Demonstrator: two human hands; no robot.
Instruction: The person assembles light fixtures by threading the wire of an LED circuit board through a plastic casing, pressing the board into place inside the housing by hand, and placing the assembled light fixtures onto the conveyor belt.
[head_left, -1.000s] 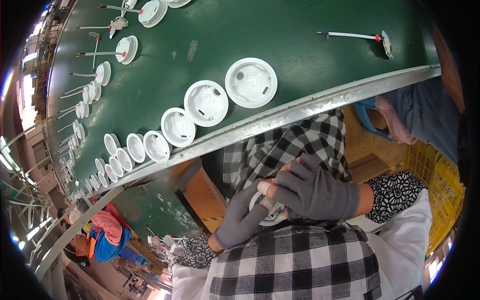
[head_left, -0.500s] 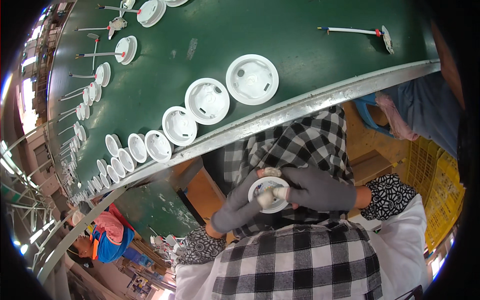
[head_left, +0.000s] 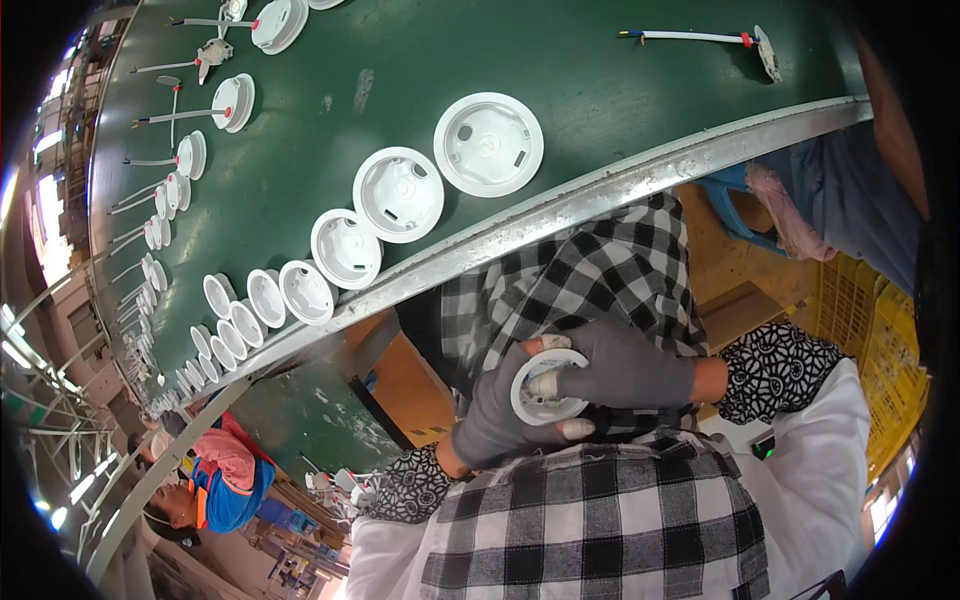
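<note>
Both my hands wear grey gloves and meet over my lap, below the belt's metal edge. My left hand (head_left: 495, 425) cups a white round plastic cover (head_left: 547, 388) from underneath. My right hand (head_left: 625, 365) grips the same cover from the right, its fingertips on the rim. A row of matching white round covers lies on the green conveyor belt (head_left: 600, 90), the nearest ones being a large cover (head_left: 488, 144), a second cover (head_left: 398, 194) and a third cover (head_left: 345, 248).
The belt's metal rim (head_left: 640, 170) runs diagonally above my lap. Further white covers with wires (head_left: 215, 105) lie along the belt's far side. A person in blue (head_left: 225, 480) sits at lower left, another person's blue sleeve (head_left: 850, 190) is at right. Yellow crates (head_left: 880, 340) stand at right.
My hands have turned the white cover so its round face now shows between them; a second ago the right hand covered it. The hands sit slightly lower in my lap.
</note>
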